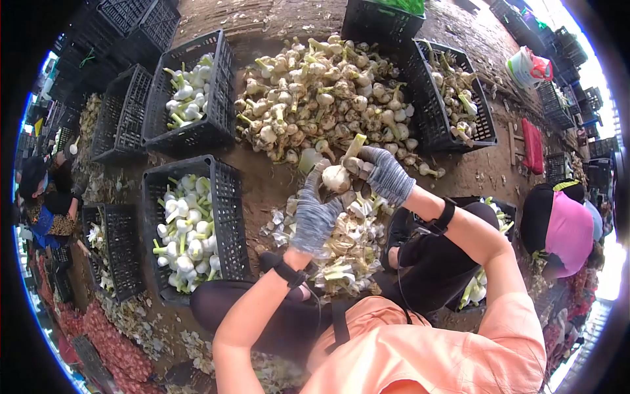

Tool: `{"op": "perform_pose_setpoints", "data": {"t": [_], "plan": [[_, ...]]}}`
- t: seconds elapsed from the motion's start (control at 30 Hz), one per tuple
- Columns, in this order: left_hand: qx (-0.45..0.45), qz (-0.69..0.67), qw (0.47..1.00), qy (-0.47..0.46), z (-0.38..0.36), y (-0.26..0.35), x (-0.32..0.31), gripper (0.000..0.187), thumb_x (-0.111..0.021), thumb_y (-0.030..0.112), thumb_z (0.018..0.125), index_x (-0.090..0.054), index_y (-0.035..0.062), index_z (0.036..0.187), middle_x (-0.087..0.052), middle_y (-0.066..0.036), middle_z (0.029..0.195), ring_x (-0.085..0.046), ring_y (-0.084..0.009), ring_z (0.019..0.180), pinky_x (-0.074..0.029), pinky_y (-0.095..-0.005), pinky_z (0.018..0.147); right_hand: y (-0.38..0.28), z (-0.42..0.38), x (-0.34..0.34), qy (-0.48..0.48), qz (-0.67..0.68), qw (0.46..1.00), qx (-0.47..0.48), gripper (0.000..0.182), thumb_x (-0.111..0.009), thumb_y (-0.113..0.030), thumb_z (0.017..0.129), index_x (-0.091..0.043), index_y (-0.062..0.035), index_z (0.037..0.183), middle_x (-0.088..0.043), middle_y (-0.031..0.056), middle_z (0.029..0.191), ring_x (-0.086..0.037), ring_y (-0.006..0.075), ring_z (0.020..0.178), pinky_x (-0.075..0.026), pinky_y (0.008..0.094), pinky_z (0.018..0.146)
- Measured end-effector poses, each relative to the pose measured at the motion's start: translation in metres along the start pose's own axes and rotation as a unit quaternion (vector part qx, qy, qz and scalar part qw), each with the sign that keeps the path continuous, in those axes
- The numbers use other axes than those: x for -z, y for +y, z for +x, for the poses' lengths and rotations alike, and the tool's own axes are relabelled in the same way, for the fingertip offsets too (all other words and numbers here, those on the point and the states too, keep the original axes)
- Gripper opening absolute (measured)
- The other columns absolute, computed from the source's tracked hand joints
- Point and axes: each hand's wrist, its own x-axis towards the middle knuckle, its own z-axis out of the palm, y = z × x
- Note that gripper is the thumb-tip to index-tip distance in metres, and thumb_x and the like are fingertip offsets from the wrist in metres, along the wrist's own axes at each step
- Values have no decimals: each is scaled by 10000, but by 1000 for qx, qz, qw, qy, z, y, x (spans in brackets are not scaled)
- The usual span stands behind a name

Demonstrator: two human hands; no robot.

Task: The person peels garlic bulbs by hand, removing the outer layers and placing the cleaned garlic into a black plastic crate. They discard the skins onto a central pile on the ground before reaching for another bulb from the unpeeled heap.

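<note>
Both hands wear grey knitted gloves and meet in front of me around one garlic bulb (pixel 336 178) with a short cut stem pointing up. My left hand (pixel 314 217) is closed around the bulb's left and lower side. From the right, my right hand (pixel 388 176) is closed with its fingertips against the bulb at the base of the stem. Whether a small tool sits in those fingers I cannot make out. Just beyond lies a large heap of dirty, unpeeled garlic (pixel 321 92). Below the hands is a pile of papery skins and trimmings (pixel 351 246).
Left of me, black crates hold cleaned white garlic: a near crate (pixel 230 223) and a farther crate (pixel 223 85). Another crate (pixel 485 118) with garlic and stems stands right of the heap. A white bucket (pixel 522 69) and red stool (pixel 533 146) lie beyond. Other people (pixel 567 230) sit at both sides.
</note>
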Motion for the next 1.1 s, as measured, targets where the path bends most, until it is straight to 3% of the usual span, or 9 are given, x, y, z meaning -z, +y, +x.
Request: {"op": "perform_pose_setpoints", "data": {"t": [0.3,0.47,0.57,0.7,0.8,0.97,1.0,1.03,1.1], "plan": [[65,-126,989,-52,-19,47,4,556,-665,239,803,-422,21,1253,-541,-72,1117,-558,-146,968,-489,-258,801,-12,-21,-1,-46,-14,994,100,291,-571,-169,861,-537,50,1050,-624,82,800,-628,143,615,-530,256,530],[71,-135,987,-59,-19,44,9,510,-603,288,847,-426,22,1244,-547,-70,1106,-567,-143,948,-495,-256,780,-5,-18,-10,-81,211,973,-47,269,-618,-131,819,-550,60,996,-626,98,785,-634,178,594,-548,281,518],[23,-56,998,9,-18,37,5,495,-572,347,860,-442,45,1230,-582,-66,1004,-594,-116,793,-516,-233,677,-1,-18,-9,-83,206,973,-64,259,-624,-93,803,-552,55,1003,-628,91,790,-630,157,650,-544,273,564],[33,20,992,120,-1,14,23,544,-467,535,857,-486,93,1174,-583,-41,690,-489,-90,395,-434,-215,355,7,-21,-21,-34,116,992,31,239,-619,-27,782,-583,45,1007,-646,81,838,-599,103,716,-507,248,623],[197,-99,974,52,0,32,36,581,-491,615,798,-587,68,967,-599,-74,686,-530,-125,420,-488,-244,390,5,-26,-26,-27,-146,952,269,210,-619,-24,775,-618,4,983,-659,72,858,-590,99,725,-489,251,665],[356,-102,920,132,8,46,30,591,-460,638,801,-607,74,896,-613,-88,702,-608,-187,530,-498,-258,417,0,-33,-22,-107,-107,964,217,223,-621,-42,776,-613,8,993,-645,56,805,-569,82,727,-484,250,669],[402,-140,905,-6,10,57,38,608,-439,659,797,-614,84,887,-604,-56,676,-589,-162,520,-480,-244,411,-4,-37,-23,-115,-25,986,119,219,-614,-57,787,-609,12,995,-637,46,798,-568,81,729,-482,249,666],[424,-100,899,29,10,57,27,622,-395,655,816,-608,80,920,-607,-52,696,-575,-146,511,-463,-222,420,-6,-39,-24,-122,57,991,18,216,-606,-72,799,-604,15,997,-629,37,790,-566,79,731,-481,248,663],[448,-63,890,63,8,56,18,639,-352,652,836,-602,75,953,-610,-49,717,-562,-131,502,-446,-200,429,-2,-33,-14,-124,-19,985,118,209,-591,-97,818,-599,19,991,-619,28,821,-550,71,726,-472,238,662]]}}
